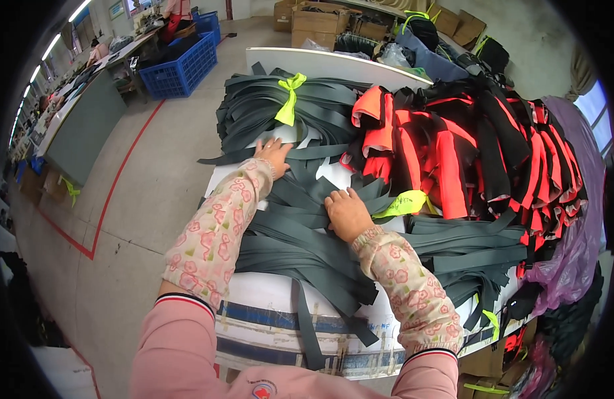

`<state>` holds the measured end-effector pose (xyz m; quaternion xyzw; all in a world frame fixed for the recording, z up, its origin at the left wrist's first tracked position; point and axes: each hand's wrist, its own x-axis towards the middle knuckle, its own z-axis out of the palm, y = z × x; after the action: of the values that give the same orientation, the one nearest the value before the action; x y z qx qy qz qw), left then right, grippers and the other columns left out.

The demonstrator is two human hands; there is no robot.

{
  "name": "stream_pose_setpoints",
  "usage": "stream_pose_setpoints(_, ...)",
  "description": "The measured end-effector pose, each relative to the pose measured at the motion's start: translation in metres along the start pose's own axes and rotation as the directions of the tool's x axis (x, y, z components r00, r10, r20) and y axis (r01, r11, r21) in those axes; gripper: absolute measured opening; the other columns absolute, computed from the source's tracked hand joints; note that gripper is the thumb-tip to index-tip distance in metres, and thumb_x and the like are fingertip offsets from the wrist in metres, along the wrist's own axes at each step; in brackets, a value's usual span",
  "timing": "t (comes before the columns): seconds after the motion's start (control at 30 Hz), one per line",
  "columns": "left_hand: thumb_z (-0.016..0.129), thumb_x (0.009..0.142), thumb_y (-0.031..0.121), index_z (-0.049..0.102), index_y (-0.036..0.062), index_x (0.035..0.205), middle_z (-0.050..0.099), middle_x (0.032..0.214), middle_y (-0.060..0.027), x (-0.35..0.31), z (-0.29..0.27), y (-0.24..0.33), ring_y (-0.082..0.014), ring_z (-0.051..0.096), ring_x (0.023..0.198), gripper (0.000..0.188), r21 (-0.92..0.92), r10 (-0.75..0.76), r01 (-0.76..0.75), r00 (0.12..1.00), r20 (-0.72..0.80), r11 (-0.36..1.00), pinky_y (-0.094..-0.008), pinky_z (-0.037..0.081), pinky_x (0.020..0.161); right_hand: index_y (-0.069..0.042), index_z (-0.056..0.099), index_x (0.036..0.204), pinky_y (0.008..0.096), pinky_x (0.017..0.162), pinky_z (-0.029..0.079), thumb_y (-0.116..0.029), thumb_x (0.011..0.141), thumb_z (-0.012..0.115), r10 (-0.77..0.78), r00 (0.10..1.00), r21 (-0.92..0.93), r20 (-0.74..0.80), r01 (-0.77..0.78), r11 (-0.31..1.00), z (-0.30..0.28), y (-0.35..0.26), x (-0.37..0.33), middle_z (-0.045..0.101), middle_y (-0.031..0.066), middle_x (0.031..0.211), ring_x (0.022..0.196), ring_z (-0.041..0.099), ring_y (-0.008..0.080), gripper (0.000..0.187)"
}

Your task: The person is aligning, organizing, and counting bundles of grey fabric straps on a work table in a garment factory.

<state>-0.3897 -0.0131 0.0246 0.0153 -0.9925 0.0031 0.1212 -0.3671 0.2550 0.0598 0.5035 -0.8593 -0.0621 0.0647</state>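
Dark grey-green fabric strips (300, 256) lie in layered bundles across a white-topped table (253, 286). My left hand (275, 157) rests on the strips at the table's left side, fingers apart and pointing away from me. To its right and nearer, my right hand (349, 214) lies on the middle strips, its fingers spread and slightly bent. Beyond the left hand is a thick strip bundle (253, 110) tied with a neon yellow band (291, 100). Another yellow tie (406, 203), with handwriting on it, sits just right of my right hand. Several strip ends hang over the near edge.
Black and neon coral fabric pieces (446, 159) are heaped along the table's right, beside purple plastic sheeting (566, 266). A white board (333, 65) edges the far side. Blue crates (180, 70) stand on the floor at far left; cardboard boxes (317, 28) are behind. People sit at distant worktables.
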Motion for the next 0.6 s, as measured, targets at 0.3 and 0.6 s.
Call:
stream_pose_setpoints(0.3,0.064,0.09,0.028,0.071,0.0115,0.106,0.069,0.104,-0.0137,0.02,-0.008,0.005,-0.0348,0.064,0.099,0.023,-0.108,-0.034,0.065,0.964,0.265,0.992,-0.045,0.051,0.086,-0.01,0.063,0.109,0.0436,0.085,0.045,-0.021,0.066,0.082,0.194,0.956,0.128,0.22,-0.225,0.966,0.007,-0.003,0.027,0.072,0.0039,0.096,0.098,0.068,0.0239,0.049)
stream_pose_setpoints(0.6,0.062,0.092,0.03,0.064,0.0029,0.116,0.068,0.102,-0.0209,0.04,-0.066,0.071,-0.0368,0.065,0.093,0.036,-0.629,0.572,-0.339,0.793,0.21,0.7,-0.0402,0.05,0.081,-0.011,0.066,0.098,0.0398,0.085,0.048,-0.016,0.074,0.071,0.047,0.998,0.146,0.031,-0.051,0.988,-0.035,0.01,0.009,0.07,0.0069,0.09,0.092,0.068,0.0251,0.025)
